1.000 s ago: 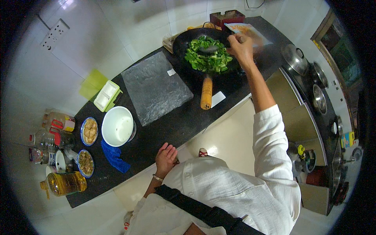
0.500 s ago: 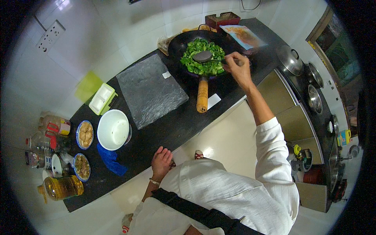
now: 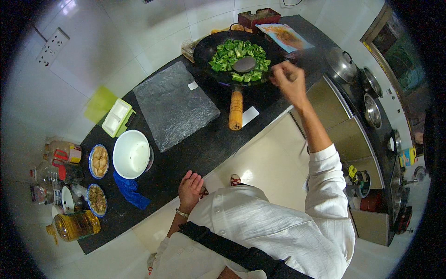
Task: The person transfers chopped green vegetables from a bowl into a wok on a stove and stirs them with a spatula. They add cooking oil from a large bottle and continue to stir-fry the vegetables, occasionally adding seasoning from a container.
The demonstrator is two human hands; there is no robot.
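Observation:
My right hand (image 3: pixel 289 83) is closed around the handle of a cooking spatula. The tool's rounded grey head (image 3: pixel 244 64) rests against chopped green leafy vegetables (image 3: pixel 230 52) in a black wok (image 3: pixel 204 56). Toward me sticks out the wok's wooden handle (image 3: pixel 236 109), which neither hand touches. At the counter's front edge, my left hand (image 3: pixel 189 189) holds nothing, its fingers stretched out. A white bowl (image 3: pixel 132 153) stands left of it, with a blue cloth (image 3: pixel 131 193) lying against the bowl's near side.
A dark stone-like slab (image 3: pixel 176 107) covers the counter left of the wok. Two plates of food (image 3: pixel 99 161), (image 3: pixel 97 200), an oil jug (image 3: pixel 76 226) and several bottles crowd the left end. A lidded pot (image 3: pixel 341 65) and metal bowls (image 3: pixel 371 111) line the right side.
The spatula head has moved slightly right and toward me through the greens, and my right hand has shifted right. The whole view has tilted a little. My left hand stays put.

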